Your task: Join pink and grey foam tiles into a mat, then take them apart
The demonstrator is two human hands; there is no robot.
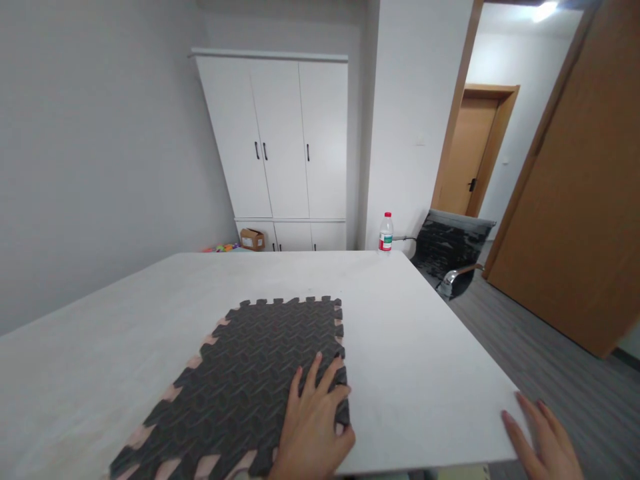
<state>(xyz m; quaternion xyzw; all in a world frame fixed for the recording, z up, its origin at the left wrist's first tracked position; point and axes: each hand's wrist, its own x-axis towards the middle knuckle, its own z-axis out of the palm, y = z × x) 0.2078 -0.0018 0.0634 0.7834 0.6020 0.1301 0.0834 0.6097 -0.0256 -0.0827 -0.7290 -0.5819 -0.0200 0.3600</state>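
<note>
A dark grey foam mat tile (pixel 240 373) with a woven-pattern surface and jigsaw-toothed edges lies flat on the white table (pixel 410 387). My left hand (pixel 313 420) rests palm down on the tile's near right part, fingers spread, with the thumb by its right edge. At the table's right edge is my right hand (pixel 547 443), its fingers apart and holding nothing; the picture's bottom edge cuts it off. Whether its fingertips touch the table, I cannot tell.
A bottle (pixel 385 233) with a red cap stands at the table's far right corner. Beyond it is a black chair (pixel 443 250) with a metal armrest. A cardboard box (pixel 252 239) and colourful items (pixel 223 247) sit behind the table, before a white cabinet (pixel 285 140). A wooden door (pixel 575 200) stands right.
</note>
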